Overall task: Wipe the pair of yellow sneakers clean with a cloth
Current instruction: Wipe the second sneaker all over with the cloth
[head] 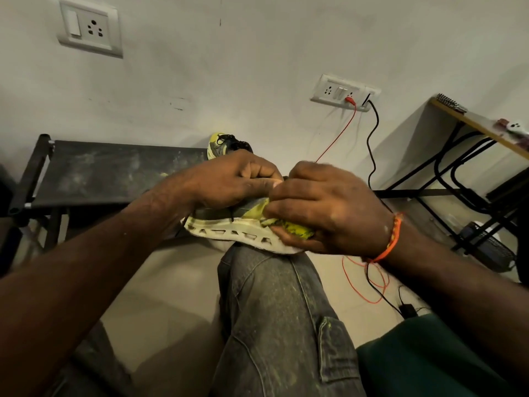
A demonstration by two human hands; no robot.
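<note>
On knee (266,282): yellow sneaker (234,224), long way running left to right. Left hand (232,181) grip curled round shoe top. Right hand (329,213) grip pinching yellow cloth (294,227) against right end of shoe. Other sneaker (226,144) behind, on black worktop (114,170).

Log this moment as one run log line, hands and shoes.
left hand: grips sneaker on knee | right hand: presses yellow cloth to its side | second sneaker: on black bench, untouched
</note>
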